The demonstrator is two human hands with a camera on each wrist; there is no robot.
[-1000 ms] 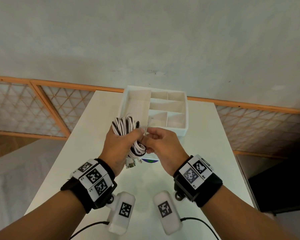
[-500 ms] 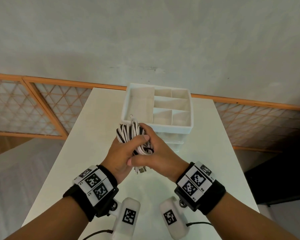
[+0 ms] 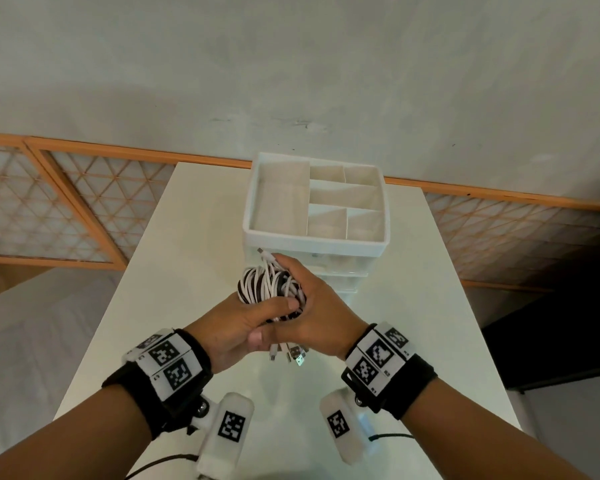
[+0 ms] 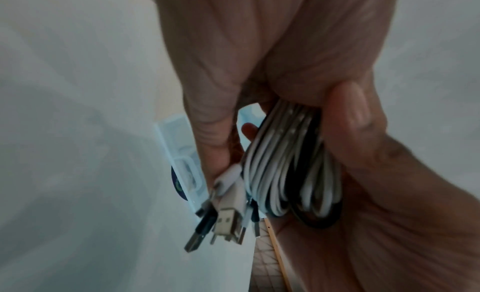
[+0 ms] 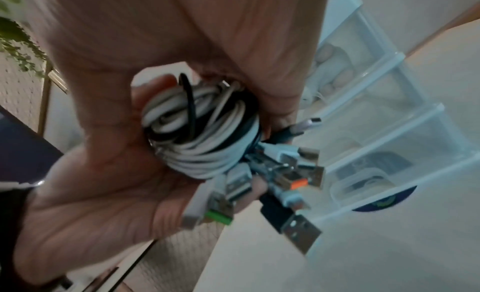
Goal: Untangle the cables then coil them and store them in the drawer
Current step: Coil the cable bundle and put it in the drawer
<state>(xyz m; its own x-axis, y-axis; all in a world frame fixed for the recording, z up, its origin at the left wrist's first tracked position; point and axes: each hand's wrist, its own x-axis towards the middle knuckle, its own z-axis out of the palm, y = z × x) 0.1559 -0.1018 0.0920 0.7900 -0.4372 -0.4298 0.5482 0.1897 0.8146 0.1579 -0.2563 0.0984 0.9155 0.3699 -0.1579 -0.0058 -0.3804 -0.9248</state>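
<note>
1. Cables (image 3: 274, 289), black and white, sit wound into one bundle at the centre of the head view, held just above the table (image 3: 194, 237) and just in front of the drawer unit (image 3: 329, 271).
2. The left hand (image 3: 236, 327) grips the bundle from the lower left, its thumb lying across the coils.
3. The right hand (image 3: 312, 310) wraps the bundle from the right, fingers curled over the top of the loops, so both hands are clamped on the cables and touch each other.
4. Several plug ends (image 3: 291, 356) hang loose below the hands; one white connector (image 3: 262, 251) sticks up towards the tray.
5. A white divided tray (image 3: 257, 188) tops the drawer unit at upper centre.
6. In the right wrist view the clear drawers (image 5: 405, 148) stand at the right of the frame, all pushed in.
</note>
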